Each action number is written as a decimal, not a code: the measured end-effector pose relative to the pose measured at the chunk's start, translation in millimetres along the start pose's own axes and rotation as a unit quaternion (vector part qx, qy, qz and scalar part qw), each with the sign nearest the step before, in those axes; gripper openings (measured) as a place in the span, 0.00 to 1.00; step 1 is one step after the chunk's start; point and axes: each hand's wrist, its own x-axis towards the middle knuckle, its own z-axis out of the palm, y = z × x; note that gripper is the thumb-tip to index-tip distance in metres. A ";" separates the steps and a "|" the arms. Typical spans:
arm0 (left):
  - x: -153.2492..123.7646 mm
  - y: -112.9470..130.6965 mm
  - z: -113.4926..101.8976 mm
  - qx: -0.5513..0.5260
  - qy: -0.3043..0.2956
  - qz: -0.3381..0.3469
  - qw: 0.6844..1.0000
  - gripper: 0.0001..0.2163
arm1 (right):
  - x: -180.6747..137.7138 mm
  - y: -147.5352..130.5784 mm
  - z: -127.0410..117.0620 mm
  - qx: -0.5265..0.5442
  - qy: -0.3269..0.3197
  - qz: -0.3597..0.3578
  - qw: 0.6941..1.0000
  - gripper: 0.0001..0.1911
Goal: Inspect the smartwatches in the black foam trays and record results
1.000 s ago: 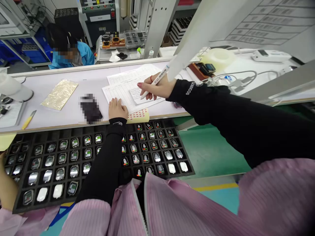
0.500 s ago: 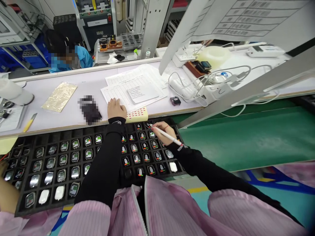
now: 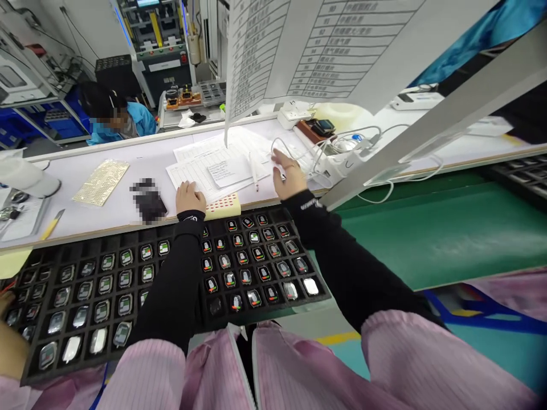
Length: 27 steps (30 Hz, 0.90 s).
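Observation:
My left hand (image 3: 190,198) rests on the front edge of the printed sheets (image 3: 192,171), fingers lying loosely on the paper. My right hand (image 3: 291,177) is over the table to the right of the sheets, thumb and fingers apart. A small shiny bit shows by its thumb; the dark watch body seen there before is mostly hidden by the hand. Left of that hand, a white pen (image 3: 253,171) lies on the papers. Below both hands, a black tray (image 3: 314,267) holds rows of square watch bodies (image 3: 257,253), many with lit screens.
Another tray (image 3: 32,364) of watches lies at left, a co-worker's arm (image 3: 12,341) beside it. On the table are a yellow cutter (image 3: 53,225), a sticker sheet (image 3: 101,182) and a blurred dark object (image 3: 149,202). Cables and a power strip (image 3: 342,168) lie right, near a slanted metal post (image 3: 405,136).
My right hand has left the tray, moved up to the table and let go of the pen, which lies on the papers. My left hand stays on the sheets. The view has shifted slightly.

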 end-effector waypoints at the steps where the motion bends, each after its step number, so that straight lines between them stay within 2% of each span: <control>1: -0.3 -0.7 0.7 0.003 0.005 0.002 1.000 0.19 | -22.8 -1.5 1.9 0.035 0.023 0.017 0.999 0.20; 2: -0.6 -1.4 1.6 0.007 0.011 0.004 1.000 0.19 | -48.3 -1.6 5.6 0.060 0.031 0.046 0.997 0.19; 3: -0.8 -2.1 2.7 0.012 0.018 0.006 1.000 0.19 | -74.2 0.0 11.3 0.079 0.002 0.075 0.994 0.18; 4: -0.9 -2.7 3.8 0.016 0.024 0.008 1.000 0.19 | -98.7 3.5 19.2 0.092 -0.058 0.101 0.989 0.18; 5: -0.9 -3.3 4.9 0.019 0.030 0.010 0.999 0.19 | -120.1 8.7 28.9 0.084 -0.147 0.126 0.977 0.17; 7: -0.7 -4.0 6.3 0.023 0.039 0.007 0.999 0.19 | -149.2 22.5 51.7 0.008 -0.329 0.173 0.929 0.16; 9: -0.5 -4.1 6.4 0.025 0.044 0.001 0.999 0.19 | -159.8 36.7 74.7 -0.021 -0.394 0.181 0.901 0.15; 12: -0.8 -4.1 4.4 0.022 0.045 -0.002 0.999 0.19 | -155.4 50.0 100.3 -0.034 -0.425 0.181 0.886 0.14; 15: -1.2 -5.0 2.2 0.021 0.041 -0.003 0.999 0.18 | -149.4 52.6 110.9 -0.026 -0.450 0.178 0.875 0.13; 22: 0.7 -6.9 2.2 0.025 0.048 -0.003 0.999 0.18 | -148.0 54.3 102.6 0.071 -0.479 0.213 0.848 0.11; 25: 1.7 -4.9 1.3 0.030 0.058 -0.002 0.998 0.17 | -142.2 51.3 98.5 0.126 -0.460 0.270 0.837 0.10; 27: 1.9 -3.1 0.0 0.034 0.061 -0.004 0.998 0.17 | -138.3 42.2 94.2 0.175 -0.441 0.321 0.820 0.13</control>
